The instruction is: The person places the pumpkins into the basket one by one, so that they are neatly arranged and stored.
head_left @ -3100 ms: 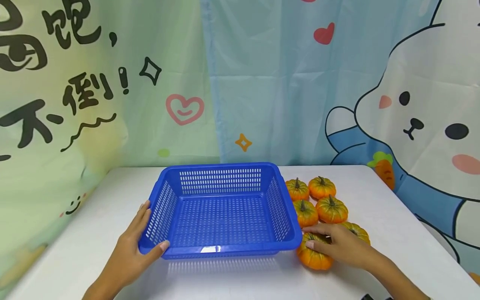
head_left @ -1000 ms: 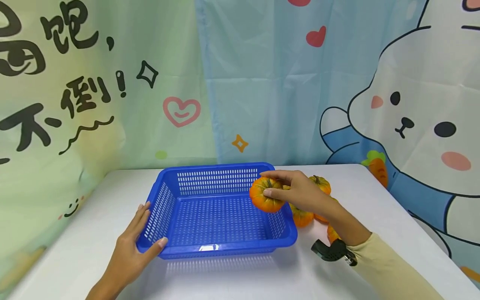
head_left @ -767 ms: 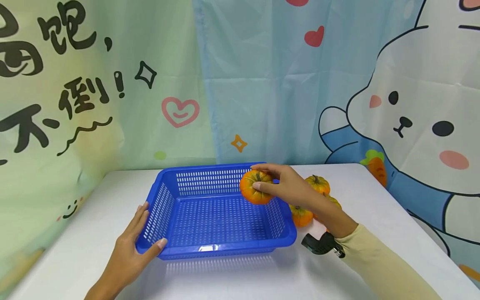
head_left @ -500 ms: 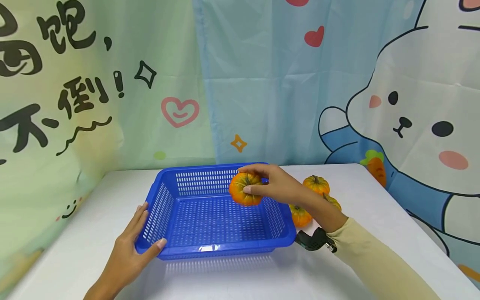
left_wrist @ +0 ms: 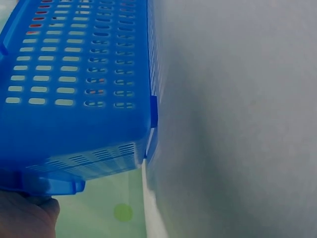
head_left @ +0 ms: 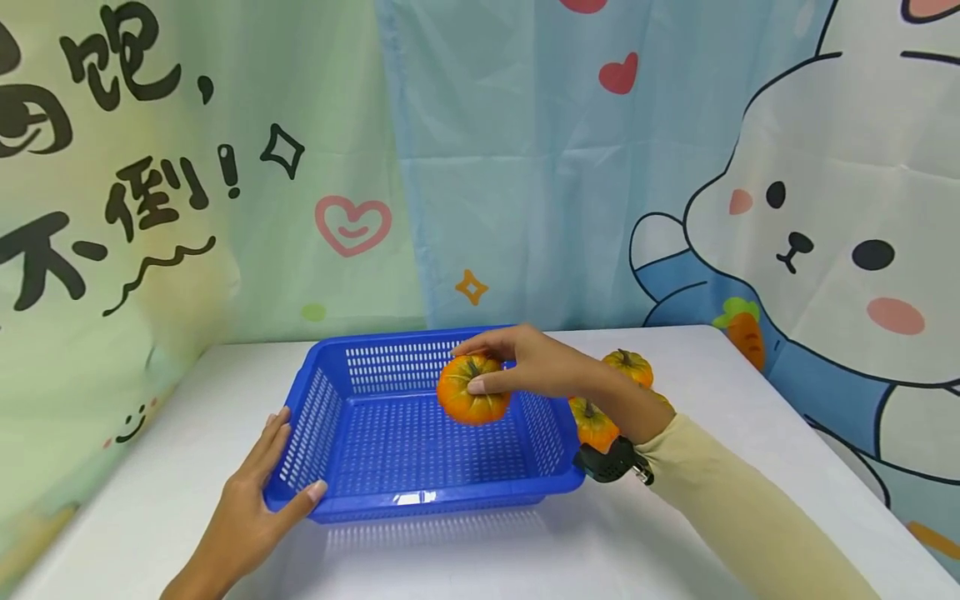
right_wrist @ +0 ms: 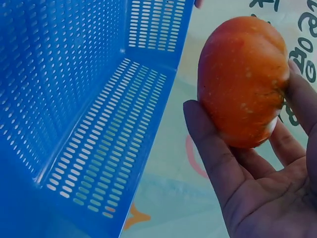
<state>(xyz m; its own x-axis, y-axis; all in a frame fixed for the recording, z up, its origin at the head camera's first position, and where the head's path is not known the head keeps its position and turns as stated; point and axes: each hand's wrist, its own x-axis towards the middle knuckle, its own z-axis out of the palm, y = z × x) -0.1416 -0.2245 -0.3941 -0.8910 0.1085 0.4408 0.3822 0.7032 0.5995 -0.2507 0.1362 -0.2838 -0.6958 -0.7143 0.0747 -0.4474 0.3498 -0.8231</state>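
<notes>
A blue plastic basket (head_left: 480, 492) with slotted walls stands on the white table. My right hand (head_left: 536, 362) pinches a small orange pumpkin (head_left: 468, 404) between thumb and fingers, above the basket's right half. In the right wrist view the pumpkin (right_wrist: 242, 82) hangs above the rim line, the basket's slotted wall (right_wrist: 109, 134) beside it. My left hand (head_left: 243, 500) rests at the basket's left front corner, fingers fairly straight along the outer side and thumb on the front rim. The left wrist view shows the basket's outer wall (left_wrist: 74, 119) with part of that hand (left_wrist: 27, 215) under the rim.
Several more pumpkins sit on the table right of the basket, among them a front one (head_left: 595, 425) and a back one (head_left: 630, 365), partly hidden by the right forearm. A black wrist device (head_left: 611, 460) is on the right wrist. A printed curtain (head_left: 487, 167) hangs behind the table.
My right hand has picked up the nearest pumpkin from the right of the basket and carried it left over the basket, lately a little lower. The left hand stays at its corner.
</notes>
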